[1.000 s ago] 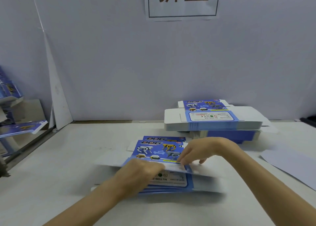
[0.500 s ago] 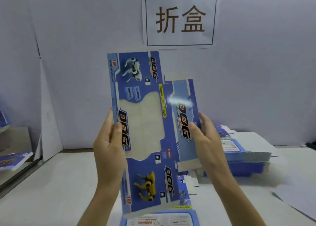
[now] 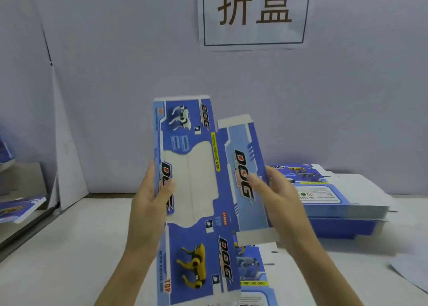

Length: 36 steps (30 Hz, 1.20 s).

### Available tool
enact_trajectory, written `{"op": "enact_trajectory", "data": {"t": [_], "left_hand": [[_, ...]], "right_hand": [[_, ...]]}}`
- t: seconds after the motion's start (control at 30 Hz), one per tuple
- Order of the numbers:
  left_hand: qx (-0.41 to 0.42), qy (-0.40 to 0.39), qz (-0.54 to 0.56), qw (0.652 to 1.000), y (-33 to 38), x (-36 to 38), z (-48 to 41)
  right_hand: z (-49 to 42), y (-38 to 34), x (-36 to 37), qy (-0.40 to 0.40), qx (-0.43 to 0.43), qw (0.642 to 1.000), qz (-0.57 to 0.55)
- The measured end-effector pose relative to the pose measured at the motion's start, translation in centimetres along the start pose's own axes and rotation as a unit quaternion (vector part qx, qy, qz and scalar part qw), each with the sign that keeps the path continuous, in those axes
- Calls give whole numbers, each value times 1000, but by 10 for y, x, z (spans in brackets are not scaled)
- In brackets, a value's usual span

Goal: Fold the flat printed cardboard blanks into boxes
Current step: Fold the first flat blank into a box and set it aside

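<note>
I hold a blue printed cardboard blank (image 3: 196, 213) upright in front of me, with DOG lettering, a white and a yellow robot dog, and a pale window cut-out. My left hand (image 3: 150, 199) grips its left edge, thumb over the front. My right hand (image 3: 275, 194) grips the right side panel, which is angled back from the front face. More flat blanks (image 3: 254, 275) lie on the table below the held one.
A tall stack of flat blanks (image 3: 335, 203) sits on the white table (image 3: 69, 259) at the right, against the wall. A paper sign (image 3: 253, 13) hangs on the wall above. A blue item (image 3: 18, 208) lies on a ledge at the left. A white sheet (image 3: 412, 273) lies at the far right.
One second ago both hands were down on the blanks on the table. They lifted one blank and hold it upright; since half a second ago the view has come closer.
</note>
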<state>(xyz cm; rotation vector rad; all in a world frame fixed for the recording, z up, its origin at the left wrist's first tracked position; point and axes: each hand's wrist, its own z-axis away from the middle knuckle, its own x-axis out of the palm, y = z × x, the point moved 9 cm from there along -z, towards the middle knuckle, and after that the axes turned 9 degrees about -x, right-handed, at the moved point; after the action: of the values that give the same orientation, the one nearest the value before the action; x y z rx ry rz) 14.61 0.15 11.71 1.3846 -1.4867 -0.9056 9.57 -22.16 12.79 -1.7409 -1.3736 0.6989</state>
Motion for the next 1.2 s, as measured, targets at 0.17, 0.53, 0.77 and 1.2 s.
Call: {"op": "enact_trajectory", "data": {"t": [0.17, 0.53, 0.77, 1.2], "left_hand": [[53, -8, -201, 978, 19, 18, 21], [-134, -55, 157, 977, 14, 1, 17], [-109, -139, 181, 968, 25, 23, 35], [19, -210, -239, 948, 19, 67, 55]], "right_hand": [[7, -36, -10, 50, -116, 989, -74], [39, -27, 58, -284, -212, 861, 364], [36, -37, 55, -241, -255, 849, 396], [40, -64, 23, -26, -381, 849, 365]]}}
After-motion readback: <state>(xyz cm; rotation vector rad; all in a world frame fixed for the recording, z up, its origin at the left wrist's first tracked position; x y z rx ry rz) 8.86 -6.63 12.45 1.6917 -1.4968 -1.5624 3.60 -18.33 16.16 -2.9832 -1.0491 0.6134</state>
